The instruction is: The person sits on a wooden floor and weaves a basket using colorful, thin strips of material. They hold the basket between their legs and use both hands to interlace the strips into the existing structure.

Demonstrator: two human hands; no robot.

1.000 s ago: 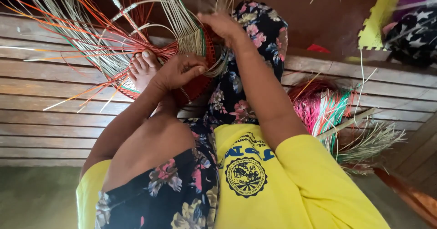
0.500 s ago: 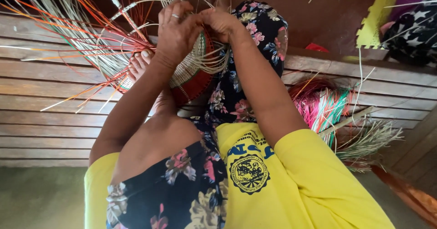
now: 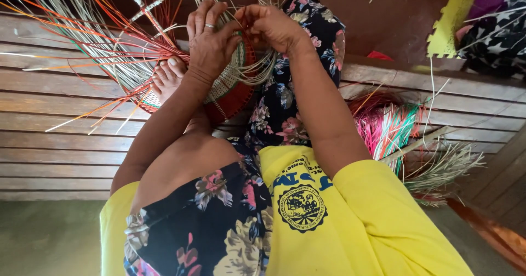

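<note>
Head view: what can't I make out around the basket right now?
- Basket base: hidden behind the left hand and foot.
- Strand at the right hand: curled fingers cover it; which one is pinched is unclear.
- Loose strands: ends cut off by the top and left edges.
- Strand bundle: partly behind the right forearm.

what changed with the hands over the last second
The left hand rose from the lower rim of the woven basket to its top edge, meeting the right hand, which stayed pinching the pale strands. The basket stayed propped against the foot.
</note>
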